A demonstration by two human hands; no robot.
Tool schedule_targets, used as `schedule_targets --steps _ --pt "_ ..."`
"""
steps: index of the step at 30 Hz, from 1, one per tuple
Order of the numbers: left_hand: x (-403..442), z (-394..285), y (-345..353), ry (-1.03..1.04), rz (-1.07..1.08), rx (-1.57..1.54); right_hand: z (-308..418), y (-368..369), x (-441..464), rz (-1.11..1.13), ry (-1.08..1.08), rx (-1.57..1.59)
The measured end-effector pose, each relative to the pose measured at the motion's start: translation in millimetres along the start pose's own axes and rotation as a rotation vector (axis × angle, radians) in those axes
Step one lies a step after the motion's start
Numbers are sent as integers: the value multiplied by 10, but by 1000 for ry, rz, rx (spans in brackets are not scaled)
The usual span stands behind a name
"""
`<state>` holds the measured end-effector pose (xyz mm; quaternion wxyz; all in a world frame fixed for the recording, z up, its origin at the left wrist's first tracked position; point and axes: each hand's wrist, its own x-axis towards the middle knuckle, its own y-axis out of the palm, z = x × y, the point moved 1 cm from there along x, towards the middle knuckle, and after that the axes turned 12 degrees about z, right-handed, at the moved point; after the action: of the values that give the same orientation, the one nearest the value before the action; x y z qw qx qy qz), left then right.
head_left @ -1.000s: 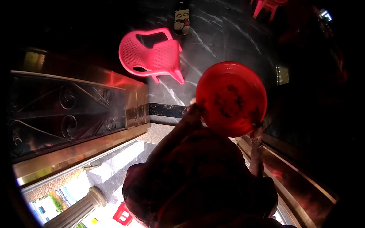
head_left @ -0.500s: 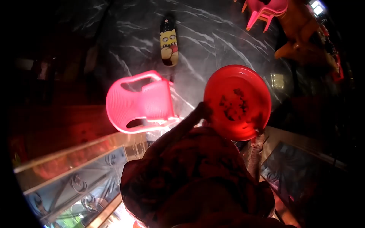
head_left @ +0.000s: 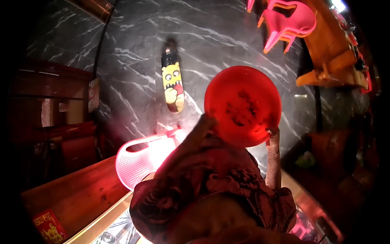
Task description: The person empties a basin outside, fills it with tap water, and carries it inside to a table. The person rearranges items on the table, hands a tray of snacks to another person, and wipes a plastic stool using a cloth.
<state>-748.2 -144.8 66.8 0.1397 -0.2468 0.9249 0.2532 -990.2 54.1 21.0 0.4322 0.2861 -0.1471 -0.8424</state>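
A round red basin (head_left: 215,87) is held out in front of my body, with several small dark pieces (head_left: 243,110) lying on its bottom; I cannot make out what they are. At its left side, in shadow, my left hand (head_left: 209,122) grips the rim. My right hand (head_left: 273,137) is closed on the rim at the lower right, with its fingertips showing over the edge. The undersides of both grips are hidden.
A skateboard (head_left: 173,85) with a yellow cartoon face lies on the dark marbled floor ahead. To my left stands a pink plastic chair (head_left: 138,162). Another pink chair (head_left: 286,22) and a wooden table (head_left: 325,53) are at the upper right. A wooden surface (head_left: 81,187) runs along the lower left.
I have moved forward out of the doorway, so the pink chair is now lower and closer to my left side. Both hands keep hold of the basin, which sits slightly further left in view.
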Motion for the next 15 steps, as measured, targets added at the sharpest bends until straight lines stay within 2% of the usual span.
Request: schedule_targets --steps 1,2,3,7,9,10,12,15 --pt "148 -108 -53 65 -6 39 100 90 192 -29 8 4" --pt "312 -195 -125 46 -19 6 228 185 366 -33 0 23" --pt "518 -297 -227 -86 -55 -143 284 196 585 -37 -8 26" --pt "1336 -762 -535 -173 -110 -150 397 90 1458 -33 16 22" --pt "1735 -1030 -600 -175 -160 -353 489 102 1861 -23 18 3" --pt "1962 -1090 -741 -178 -145 -354 530 161 2022 -108 -14 28" --pt "2404 -1169 -1079 -170 -32 -150 633 331 2276 -219 -70 45" --pt "2959 -1732 -1206 -243 67 -108 931 373 2860 -169 -61 111"
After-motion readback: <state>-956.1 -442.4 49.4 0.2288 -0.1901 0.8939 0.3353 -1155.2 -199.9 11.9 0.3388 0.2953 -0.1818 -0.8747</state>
